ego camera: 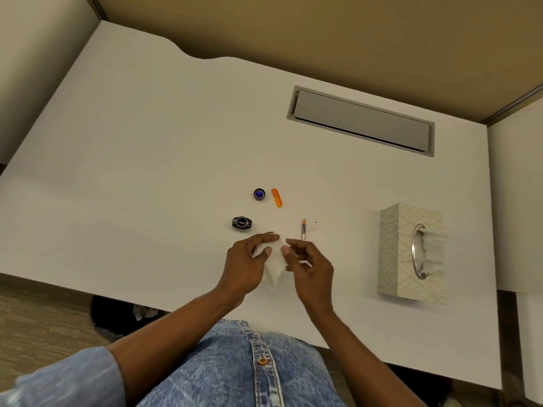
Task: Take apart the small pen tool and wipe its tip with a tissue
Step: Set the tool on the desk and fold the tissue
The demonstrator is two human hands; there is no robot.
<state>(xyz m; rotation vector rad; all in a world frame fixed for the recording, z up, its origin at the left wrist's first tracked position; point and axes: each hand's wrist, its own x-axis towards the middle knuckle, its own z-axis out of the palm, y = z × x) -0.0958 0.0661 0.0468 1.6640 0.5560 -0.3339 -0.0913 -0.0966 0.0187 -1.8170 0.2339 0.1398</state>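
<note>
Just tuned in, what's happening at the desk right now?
A person holds a crumpled white tissue between the left hand and right hand above the white desk. The thin pen tool with an orange tip sticks out beside the right hand's fingers; whether it is gripped is unclear. An orange tube-shaped cap lies apart, near an open dark ink bottle and round lid. The tip is clear of the tissue.

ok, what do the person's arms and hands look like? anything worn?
Left hand and right hand are bare: no gloves, rings or watch visible. Forearms bare too. Light blue denim sleeve ends near the left elbow, matching the shirt.
</note>
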